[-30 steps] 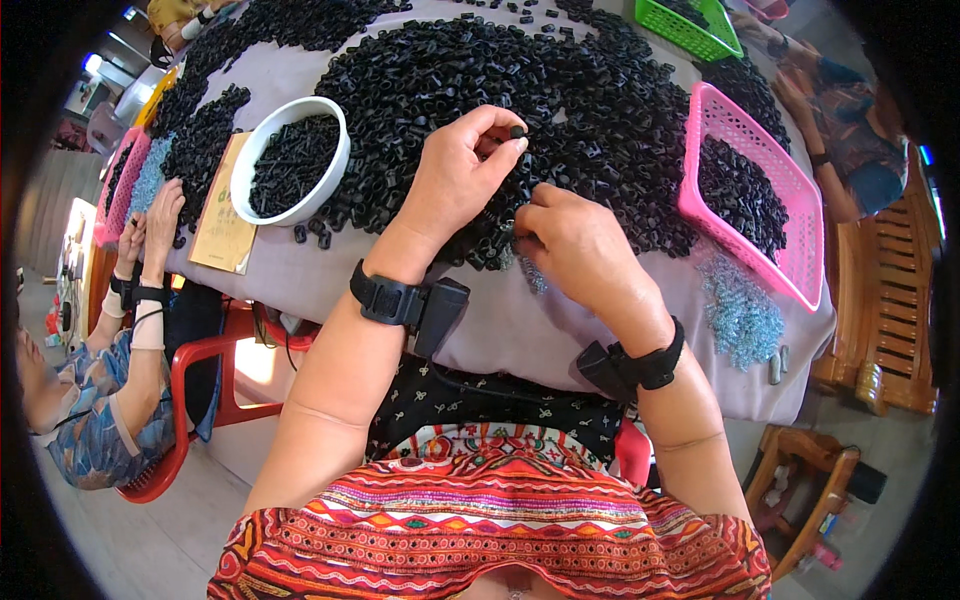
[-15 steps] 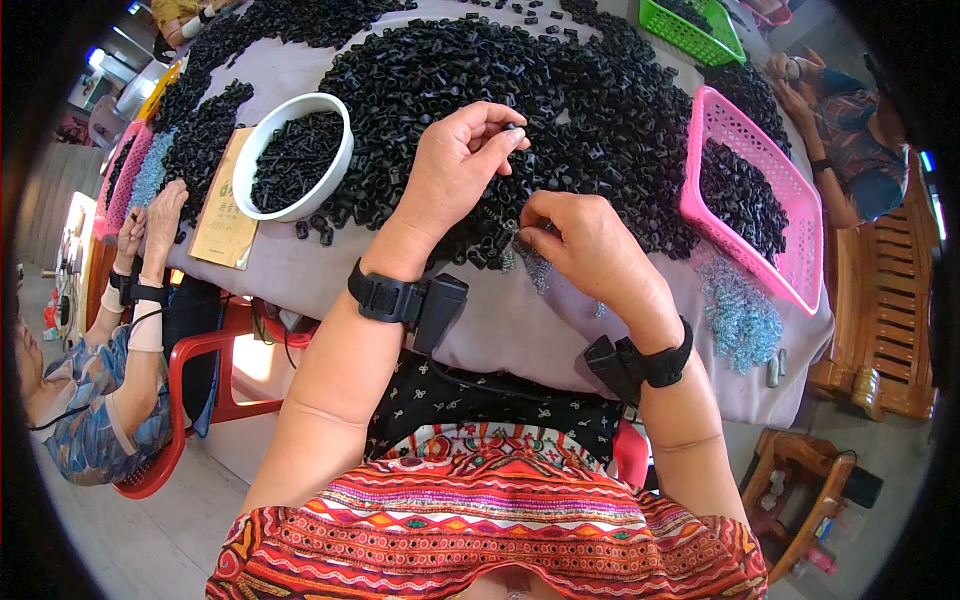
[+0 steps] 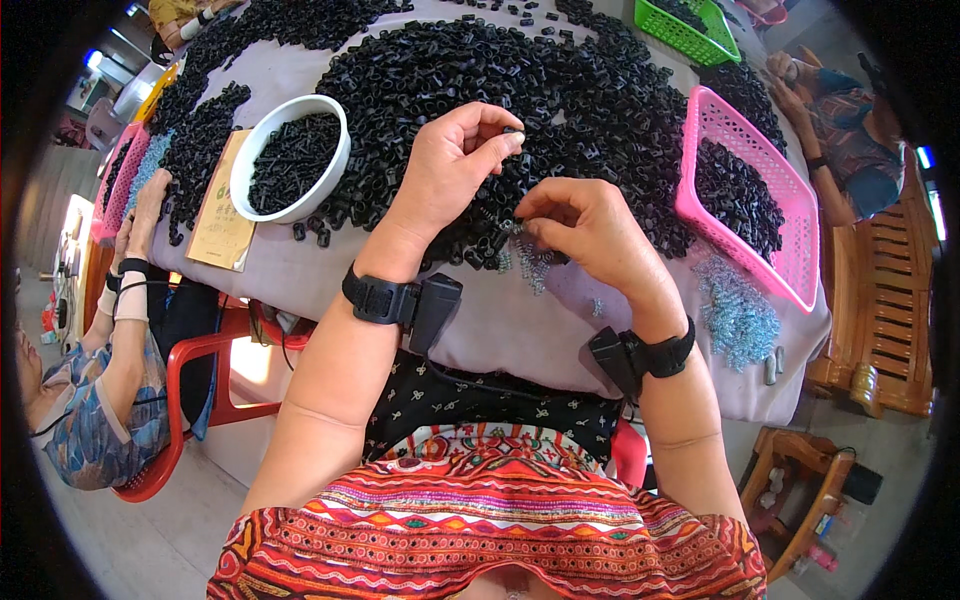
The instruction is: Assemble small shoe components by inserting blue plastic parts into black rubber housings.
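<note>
Head view shows a small black plastic piece (image 3: 512, 131) pinched between thumb and forefinger of the left hand (image 3: 455, 165), raised just above the big heap of black pieces (image 3: 520, 90) that covers the middle of the surface (image 3: 500, 320). The right hand (image 3: 585, 225) is curled, its fingertips pressed together on a small metal spring (image 3: 517, 228) at the near edge of the heap, where a few loose springs (image 3: 530, 265) lie on the cloth. Judging by this, the step in hand is pairing a spring with a black piece; the next move seems to call for bringing both hands together and lining the spring up with the piece's opening, which needs fine fingertip control. Outward from the hands, a white bowl (image 3: 262, 205) with black pieces stands to the left on a tan card (image 3: 215, 230), a pink basket (image 3: 795, 260) with more pieces to the right, and a larger pile of springs (image 3: 738, 315) just beside it. Another person's arm (image 3: 125, 300) rests at the far left.
</note>
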`<action>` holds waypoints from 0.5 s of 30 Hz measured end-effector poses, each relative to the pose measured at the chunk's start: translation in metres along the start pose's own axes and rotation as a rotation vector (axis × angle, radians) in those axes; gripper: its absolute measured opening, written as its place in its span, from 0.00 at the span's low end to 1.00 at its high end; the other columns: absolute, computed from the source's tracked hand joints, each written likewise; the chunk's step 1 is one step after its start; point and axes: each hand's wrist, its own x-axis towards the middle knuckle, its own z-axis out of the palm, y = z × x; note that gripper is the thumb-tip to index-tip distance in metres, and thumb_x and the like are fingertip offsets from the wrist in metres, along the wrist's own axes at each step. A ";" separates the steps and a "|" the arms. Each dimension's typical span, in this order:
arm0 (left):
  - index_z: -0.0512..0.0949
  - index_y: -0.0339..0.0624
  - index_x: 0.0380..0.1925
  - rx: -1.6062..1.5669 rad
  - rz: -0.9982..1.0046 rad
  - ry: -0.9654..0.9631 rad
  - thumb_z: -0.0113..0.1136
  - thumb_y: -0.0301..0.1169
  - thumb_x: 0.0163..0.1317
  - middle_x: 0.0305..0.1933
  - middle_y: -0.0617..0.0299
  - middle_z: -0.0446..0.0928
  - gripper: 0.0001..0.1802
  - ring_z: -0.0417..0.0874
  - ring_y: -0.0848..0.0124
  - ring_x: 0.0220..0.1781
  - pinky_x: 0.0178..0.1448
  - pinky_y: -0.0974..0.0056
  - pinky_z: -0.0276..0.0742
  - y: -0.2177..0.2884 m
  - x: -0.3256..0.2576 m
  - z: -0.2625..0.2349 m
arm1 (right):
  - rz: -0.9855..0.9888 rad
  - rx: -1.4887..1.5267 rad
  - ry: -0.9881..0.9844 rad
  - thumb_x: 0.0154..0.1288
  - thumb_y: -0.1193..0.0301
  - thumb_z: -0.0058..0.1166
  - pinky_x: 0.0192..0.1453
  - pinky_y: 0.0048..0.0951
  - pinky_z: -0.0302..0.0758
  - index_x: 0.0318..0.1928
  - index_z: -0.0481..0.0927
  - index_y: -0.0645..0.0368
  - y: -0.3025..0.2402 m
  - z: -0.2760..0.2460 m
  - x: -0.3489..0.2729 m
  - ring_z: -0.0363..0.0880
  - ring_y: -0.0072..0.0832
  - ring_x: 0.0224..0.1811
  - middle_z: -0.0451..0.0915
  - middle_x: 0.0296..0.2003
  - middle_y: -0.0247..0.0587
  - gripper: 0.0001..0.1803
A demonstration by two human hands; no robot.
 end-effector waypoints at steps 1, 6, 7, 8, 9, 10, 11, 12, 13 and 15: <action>0.81 0.39 0.44 0.011 -0.001 0.006 0.62 0.27 0.66 0.35 0.67 0.82 0.09 0.77 0.84 0.32 0.37 0.77 0.73 0.001 0.000 0.000 | 0.009 0.032 -0.005 0.54 0.79 0.58 0.37 0.27 0.77 0.39 0.84 0.66 0.000 0.001 0.000 0.78 0.22 0.28 0.83 0.28 0.40 0.11; 0.81 0.39 0.45 0.042 0.000 0.015 0.62 0.26 0.65 0.36 0.65 0.83 0.09 0.78 0.83 0.32 0.37 0.76 0.74 0.003 -0.002 0.000 | 0.039 0.034 -0.018 0.55 0.79 0.58 0.38 0.26 0.77 0.40 0.84 0.66 -0.002 -0.001 -0.001 0.79 0.22 0.30 0.84 0.29 0.39 0.11; 0.81 0.39 0.45 0.034 -0.005 0.016 0.62 0.26 0.65 0.36 0.65 0.83 0.09 0.77 0.83 0.32 0.37 0.76 0.74 0.003 -0.001 0.000 | -0.004 0.032 -0.006 0.54 0.79 0.58 0.38 0.26 0.77 0.40 0.84 0.66 -0.002 0.000 -0.001 0.79 0.22 0.30 0.83 0.29 0.39 0.11; 0.81 0.38 0.45 0.026 -0.009 0.017 0.61 0.26 0.65 0.36 0.65 0.83 0.09 0.77 0.83 0.32 0.37 0.76 0.74 0.004 -0.001 0.001 | -0.047 0.029 0.007 0.54 0.79 0.58 0.39 0.26 0.77 0.40 0.84 0.65 -0.002 0.000 -0.001 0.79 0.22 0.30 0.83 0.29 0.38 0.11; 0.81 0.38 0.45 0.026 -0.009 0.018 0.61 0.26 0.65 0.36 0.65 0.83 0.09 0.77 0.83 0.32 0.37 0.76 0.74 0.004 -0.002 0.000 | -0.048 0.030 0.006 0.54 0.79 0.58 0.39 0.26 0.77 0.40 0.84 0.65 -0.002 0.001 -0.001 0.79 0.22 0.30 0.83 0.29 0.38 0.11; 0.81 0.38 0.45 0.034 -0.017 0.012 0.62 0.26 0.65 0.36 0.65 0.83 0.09 0.77 0.83 0.32 0.37 0.76 0.74 0.003 -0.002 -0.001 | -0.054 0.009 0.007 0.54 0.79 0.58 0.39 0.26 0.77 0.40 0.83 0.65 -0.003 0.001 -0.001 0.79 0.22 0.30 0.83 0.28 0.38 0.11; 0.81 0.38 0.45 0.041 -0.025 0.007 0.62 0.26 0.65 0.36 0.65 0.83 0.09 0.77 0.83 0.32 0.37 0.76 0.74 0.003 -0.002 -0.002 | -0.060 -0.011 0.008 0.54 0.79 0.57 0.39 0.26 0.77 0.41 0.83 0.65 -0.004 0.001 -0.001 0.78 0.22 0.30 0.82 0.28 0.38 0.12; 0.81 0.38 0.45 0.040 -0.025 0.007 0.62 0.26 0.65 0.36 0.65 0.83 0.09 0.77 0.83 0.32 0.37 0.76 0.74 0.003 -0.002 -0.001 | -0.059 -0.011 0.009 0.54 0.79 0.57 0.39 0.26 0.77 0.41 0.83 0.65 -0.003 0.001 -0.001 0.78 0.22 0.30 0.82 0.28 0.38 0.12; 0.81 0.38 0.45 0.025 -0.026 0.006 0.62 0.26 0.65 0.36 0.64 0.83 0.09 0.77 0.83 0.32 0.37 0.76 0.74 0.002 -0.002 -0.001 | -0.086 -0.038 0.005 0.55 0.79 0.57 0.38 0.26 0.76 0.41 0.83 0.65 -0.002 0.001 -0.001 0.78 0.22 0.29 0.82 0.27 0.38 0.11; 0.81 0.38 0.45 0.010 -0.028 0.005 0.62 0.26 0.65 0.36 0.64 0.83 0.09 0.77 0.83 0.32 0.37 0.76 0.74 0.002 -0.002 -0.001 | -0.112 -0.064 0.000 0.56 0.78 0.56 0.37 0.27 0.76 0.41 0.83 0.64 -0.002 0.001 -0.001 0.77 0.22 0.28 0.81 0.27 0.38 0.11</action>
